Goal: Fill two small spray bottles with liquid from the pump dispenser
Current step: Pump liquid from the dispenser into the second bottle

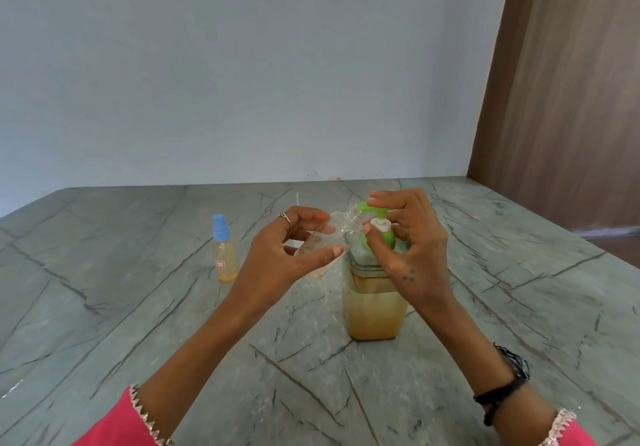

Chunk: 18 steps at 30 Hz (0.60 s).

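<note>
Nearest me, pink sleeves [114, 425] frame both forearms over the grey marble-patterned table [138, 341], a black thread band [502, 390] on the right wrist. Past them stands the pump dispenser [372, 307], amber liquid low inside; my right hand [408, 248] curls over its green pump head [375, 224], fingers on top, while my left hand [287, 255] grips the uncapped clear spray bottle [332, 237], tilted, its neck at the nozzle. Farther left, apart, stands the blue-capped spray bottle [223, 250], upright.
</note>
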Tool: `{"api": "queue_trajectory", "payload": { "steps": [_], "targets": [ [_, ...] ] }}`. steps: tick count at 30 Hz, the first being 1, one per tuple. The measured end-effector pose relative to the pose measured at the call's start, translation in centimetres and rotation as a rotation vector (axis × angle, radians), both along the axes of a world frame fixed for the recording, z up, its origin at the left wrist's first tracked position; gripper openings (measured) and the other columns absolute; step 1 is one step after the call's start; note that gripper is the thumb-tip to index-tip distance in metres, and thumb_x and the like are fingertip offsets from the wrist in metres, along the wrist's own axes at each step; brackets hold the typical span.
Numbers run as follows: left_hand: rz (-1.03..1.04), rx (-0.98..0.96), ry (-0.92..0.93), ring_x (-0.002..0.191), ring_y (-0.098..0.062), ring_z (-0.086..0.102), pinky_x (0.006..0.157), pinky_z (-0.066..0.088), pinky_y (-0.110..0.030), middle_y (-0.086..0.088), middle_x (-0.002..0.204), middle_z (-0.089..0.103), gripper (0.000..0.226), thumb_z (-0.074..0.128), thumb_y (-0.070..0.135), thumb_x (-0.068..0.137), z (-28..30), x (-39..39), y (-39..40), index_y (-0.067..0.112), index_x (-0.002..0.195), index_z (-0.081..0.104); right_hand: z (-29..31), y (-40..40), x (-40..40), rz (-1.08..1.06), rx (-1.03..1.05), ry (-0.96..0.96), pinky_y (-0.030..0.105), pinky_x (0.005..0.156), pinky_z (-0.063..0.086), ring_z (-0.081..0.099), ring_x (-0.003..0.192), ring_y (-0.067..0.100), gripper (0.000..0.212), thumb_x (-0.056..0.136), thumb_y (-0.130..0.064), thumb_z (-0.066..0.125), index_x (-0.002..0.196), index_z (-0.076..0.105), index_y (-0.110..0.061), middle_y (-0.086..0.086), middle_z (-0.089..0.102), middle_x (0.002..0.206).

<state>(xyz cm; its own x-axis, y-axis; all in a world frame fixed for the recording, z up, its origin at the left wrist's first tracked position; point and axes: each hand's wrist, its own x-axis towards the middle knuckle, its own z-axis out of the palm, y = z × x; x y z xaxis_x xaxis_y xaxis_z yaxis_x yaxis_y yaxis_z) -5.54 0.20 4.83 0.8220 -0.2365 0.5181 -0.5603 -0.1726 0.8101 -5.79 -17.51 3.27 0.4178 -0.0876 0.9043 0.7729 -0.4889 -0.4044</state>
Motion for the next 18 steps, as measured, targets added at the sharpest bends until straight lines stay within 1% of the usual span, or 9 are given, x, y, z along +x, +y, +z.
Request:
{"api": "queue_trajectory", "payload": {
  "steps": [2,6,9,11,14,16,18],
  "targets": [
    [0.005,-0.002,0.005,0.089,-0.003,0.062,0.065,0.049,-0.012,0.021,0.095,0.068,0.043,0.069,0.053,0.053,-0.1,0.0,0.0,0.038,0.092,0.059,0.1,0.1,0.1,-0.02,0.004,-0.007,0.017,0.068,0.054,0.06,0.089,0.005,0.031,0.077,0.004,0.067,0.098,0.059,-0.017,0.001,0.056,0.1],
    [0.007,-0.002,0.026,0.087,-0.003,0.062,0.063,0.048,-0.011,0.021,0.094,0.068,0.044,0.069,0.053,0.051,-0.3,0.0,0.0,0.038,0.091,0.06,0.3,0.2,0.3,-0.082,-0.006,-0.01,0.014,0.061,0.052,0.059,0.084,0.007,0.017,0.074,0.001,0.066,0.088,0.064,-0.008,0.0,0.054,0.09],
    [0.002,-0.004,0.03,0.087,-0.002,0.062,0.063,0.048,-0.011,0.023,0.092,0.068,0.045,0.069,0.053,0.051,-0.3,0.0,0.0,0.036,0.091,0.06,0.4,0.3,0.3,-0.093,-0.012,-0.013,0.011,0.061,0.05,0.058,0.083,0.007,0.014,0.073,0.003,0.066,0.084,0.064,-0.006,-0.001,0.052,0.087],
    [0.0,-0.009,0.029,0.088,-0.003,0.063,0.064,0.048,-0.012,0.021,0.092,0.068,0.045,0.069,0.052,0.051,-0.3,0.0,0.0,0.035,0.092,0.06,0.1,0.2,0.3,-0.086,-0.015,-0.015,0.013,0.062,0.051,0.057,0.083,0.004,0.016,0.075,0.003,0.066,0.088,0.064,-0.005,-0.003,0.052,0.09],
    [0.001,-0.01,0.021,0.089,-0.004,0.062,0.063,0.048,-0.012,0.019,0.094,0.069,0.045,0.07,0.052,0.051,-0.2,0.0,0.0,0.035,0.092,0.06,-0.2,0.1,0.3,-0.036,-0.007,-0.004,0.024,0.067,0.055,0.058,0.087,0.005,0.022,0.079,0.001,0.064,0.099,0.063,-0.008,-0.002,0.053,0.099],
    [0.005,-0.006,0.012,0.09,-0.004,0.062,0.063,0.047,-0.011,0.018,0.096,0.069,0.045,0.069,0.052,0.052,-0.1,0.1,0.0,0.035,0.093,0.06,-0.5,0.1,0.2,0.005,-0.004,0.003,0.029,0.072,0.055,0.059,0.092,0.008,0.026,0.082,-0.003,0.063,0.106,0.059,-0.013,-0.002,0.053,0.104],
    [0.009,-0.005,0.007,0.09,-0.004,0.062,0.062,0.047,-0.011,0.017,0.096,0.069,0.046,0.069,0.052,0.052,-0.1,0.1,0.0,0.035,0.093,0.06,-0.8,0.0,0.2,0.033,-0.016,0.02,0.031,0.079,0.054,0.059,0.098,0.011,0.029,0.083,-0.011,0.061,0.112,0.056,-0.015,-0.004,0.052,0.11]
  ]
}}
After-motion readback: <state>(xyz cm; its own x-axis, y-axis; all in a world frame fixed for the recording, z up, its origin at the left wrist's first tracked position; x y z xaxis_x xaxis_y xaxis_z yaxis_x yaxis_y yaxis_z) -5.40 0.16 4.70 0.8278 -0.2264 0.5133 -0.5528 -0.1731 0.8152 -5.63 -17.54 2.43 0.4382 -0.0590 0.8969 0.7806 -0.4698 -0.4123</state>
